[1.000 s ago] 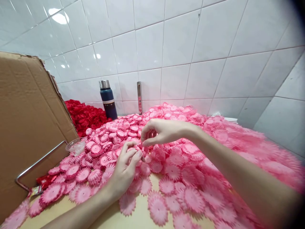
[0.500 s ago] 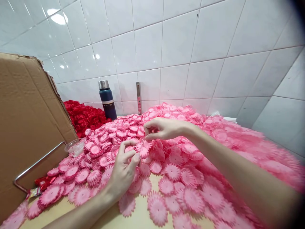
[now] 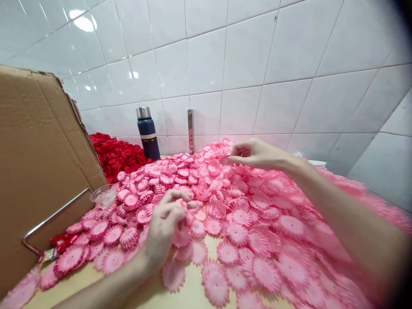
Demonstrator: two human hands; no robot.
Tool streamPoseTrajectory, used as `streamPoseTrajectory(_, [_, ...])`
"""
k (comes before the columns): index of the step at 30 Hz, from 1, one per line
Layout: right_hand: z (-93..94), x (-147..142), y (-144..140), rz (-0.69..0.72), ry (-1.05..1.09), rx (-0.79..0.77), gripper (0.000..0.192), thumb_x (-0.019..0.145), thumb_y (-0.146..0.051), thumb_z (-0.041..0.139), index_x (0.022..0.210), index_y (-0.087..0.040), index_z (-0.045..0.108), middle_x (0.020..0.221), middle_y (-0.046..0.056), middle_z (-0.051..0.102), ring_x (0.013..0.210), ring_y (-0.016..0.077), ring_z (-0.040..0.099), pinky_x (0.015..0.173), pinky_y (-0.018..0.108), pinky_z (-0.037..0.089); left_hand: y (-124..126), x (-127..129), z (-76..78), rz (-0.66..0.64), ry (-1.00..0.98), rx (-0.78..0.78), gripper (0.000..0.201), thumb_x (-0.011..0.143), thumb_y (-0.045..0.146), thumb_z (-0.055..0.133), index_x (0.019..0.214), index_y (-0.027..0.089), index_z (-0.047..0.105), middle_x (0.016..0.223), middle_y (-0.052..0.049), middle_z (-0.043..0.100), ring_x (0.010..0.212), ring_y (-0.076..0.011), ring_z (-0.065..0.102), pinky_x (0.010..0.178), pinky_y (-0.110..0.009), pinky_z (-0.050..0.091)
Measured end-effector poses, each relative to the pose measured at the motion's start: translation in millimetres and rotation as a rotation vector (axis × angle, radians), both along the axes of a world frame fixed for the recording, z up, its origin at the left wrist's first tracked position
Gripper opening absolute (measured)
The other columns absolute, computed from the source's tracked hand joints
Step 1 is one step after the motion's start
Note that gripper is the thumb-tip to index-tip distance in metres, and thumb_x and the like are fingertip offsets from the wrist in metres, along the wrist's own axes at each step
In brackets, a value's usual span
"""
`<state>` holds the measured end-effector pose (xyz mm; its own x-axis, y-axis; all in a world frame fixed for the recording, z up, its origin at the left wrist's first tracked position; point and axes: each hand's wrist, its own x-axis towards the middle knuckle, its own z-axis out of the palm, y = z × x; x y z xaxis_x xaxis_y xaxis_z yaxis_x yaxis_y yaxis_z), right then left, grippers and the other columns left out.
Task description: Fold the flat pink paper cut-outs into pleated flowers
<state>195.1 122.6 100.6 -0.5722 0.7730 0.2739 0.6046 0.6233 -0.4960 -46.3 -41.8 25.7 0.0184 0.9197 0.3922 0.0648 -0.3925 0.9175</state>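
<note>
Pink scalloped petal discs [image 3: 238,231] lie in a wide heap in front of me. My left hand [image 3: 165,225] is closed over the middle of the heap, thumb and fingers pinching a small pink petal piece [image 3: 183,203] that is partly hidden by the fingers. Higher and to the right, above the back of the heap, my right hand [image 3: 257,153] has its fingers curled and its thumb against the fingertips. Whatever lies at those fingertips blends into the pink behind it, and I cannot make it out.
At the left stands a cardboard box [image 3: 41,137], with a bent metal rod [image 3: 58,210] and a clear plastic cup [image 3: 103,195] beside it. A blue bottle [image 3: 149,137] stands near a red petal pile [image 3: 117,154]. Behind is a tiled wall [image 3: 206,56] with a metal strip [image 3: 191,131].
My right hand has moved up and to the right, away from my left hand. The pink flower-like piece between them now shows less, mostly behind my left fingers. The view has shifted slightly.
</note>
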Motion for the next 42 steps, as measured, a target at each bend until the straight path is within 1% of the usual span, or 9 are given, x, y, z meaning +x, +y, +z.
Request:
streamPoseTrajectory(3, [12.2,-8.8,-15.1,0.027,0.009,-0.075,0.018,0.076,-0.033,0.060,0.068,-0.017,0.059,0.064,0.001,0.057,0.059,0.0125,0.051,0.051,0.024,0.036,11.0,-2.5,-6.8,0.085,-0.131,-0.041,0.033,0.084,0.017,0.052,0.051,0.015,0.048,0.094,-0.006,0.057,0.091,-0.0210,0.060,0.080,-0.033,0.051])
streamPoseTrajectory(6, [18.1,-27.9,-28.7,0.165,-0.009,-0.161,0.010,0.074,-0.025,0.062,0.071,-0.016,0.060,0.070,0.003,0.063,0.064,0.0140,0.059,0.052,0.023,0.041,13.9,-1.7,-8.5,0.115,-0.138,-0.054,0.031,0.077,0.012,0.061,0.057,0.018,0.038,0.086,-0.002,0.058,0.079,-0.0170,0.062,0.065,-0.026,0.050])
streamPoseTrajectory(9, [18.7,-42.0,-37.3,0.282,-0.007,-0.236,0.008,0.074,-0.019,0.060,0.082,-0.016,0.057,0.080,0.005,0.068,0.073,0.0158,0.064,0.060,0.025,0.048,11.5,1.1,-4.4,0.107,-0.111,-0.085,0.021,0.070,0.006,0.061,0.069,0.019,0.044,0.083,0.002,0.055,0.068,-0.0114,0.055,0.056,-0.021,0.043])
streamPoseTrajectory(13, [22.2,-53.2,-52.3,0.406,-0.050,-0.287,0.011,0.078,-0.022,0.062,0.084,-0.017,0.054,0.081,0.005,0.068,0.074,0.0153,0.066,0.063,0.026,0.052,9.4,2.4,1.2,0.080,0.032,-0.098,0.010,0.077,0.015,0.063,0.086,0.018,0.058,0.082,0.001,0.056,0.076,-0.0124,0.052,0.066,-0.021,0.044])
streamPoseTrajectory(16, [26.0,-62.3,-66.4,0.475,-0.108,-0.274,0.010,0.079,-0.023,0.062,0.083,-0.016,0.055,0.082,0.004,0.068,0.074,0.0144,0.066,0.062,0.024,0.052,9.7,2.2,1.1,0.069,0.072,-0.123,0.023,0.078,0.029,0.069,0.097,0.019,0.061,0.083,0.000,0.059,0.076,-0.0135,0.054,0.069,-0.023,0.044])
streamPoseTrajectory(24, [31.0,-72.0,-84.7,0.476,-0.263,-0.169,0.008,0.085,-0.024,0.055,0.086,-0.017,0.059,0.082,0.003,0.069,0.069,0.0135,0.062,0.051,0.021,0.044,12.8,1.0,-3.6,0.083,0.081,-0.086,0.015,0.079,0.029,0.069,0.077,0.014,0.070,0.073,-0.003,0.067,0.071,-0.0154,0.059,0.066,-0.023,0.045])
streamPoseTrajectory(28, [31.4,-70.2,-83.1,0.486,-0.249,-0.215,0.018,0.085,-0.033,0.058,0.094,-0.017,0.060,0.091,0.005,0.070,0.075,0.0151,0.064,0.056,0.022,0.047,10.7,0.1,-3.6,0.146,0.182,-0.065,0.024,0.083,0.034,0.064,0.071,0.014,0.066,0.065,-0.001,0.058,0.061,-0.0121,0.049,0.057,-0.022,0.038])
streamPoseTrajectory(31, [29.2,-71.6,-81.5,0.509,-0.265,-0.194,0.025,0.082,-0.038,0.063,0.096,-0.018,0.061,0.094,0.005,0.069,0.076,0.0159,0.064,0.055,0.022,0.048,8.4,-0.4,-5.1,0.133,0.198,-0.050,0.027,0.086,0.036,0.059,0.072,0.014,0.062,0.067,-0.001,0.055,0.064,-0.0129,0.047,0.058,-0.023,0.036])
streamPoseTrajectory(42, [21.9,-77.3,-80.0,0.530,-0.262,-0.178,0.019,0.077,-0.023,0.064,0.096,-0.018,0.063,0.089,0.003,0.070,0.074,0.0145,0.063,0.056,0.022,0.046,7.2,0.6,-4.3,0.117,0.152,-0.072,0.034,0.085,0.043,0.057,0.065,0.016,0.054,0.061,0.002,0.043,0.057,-0.0114,0.037,0.052,-0.023,0.029])
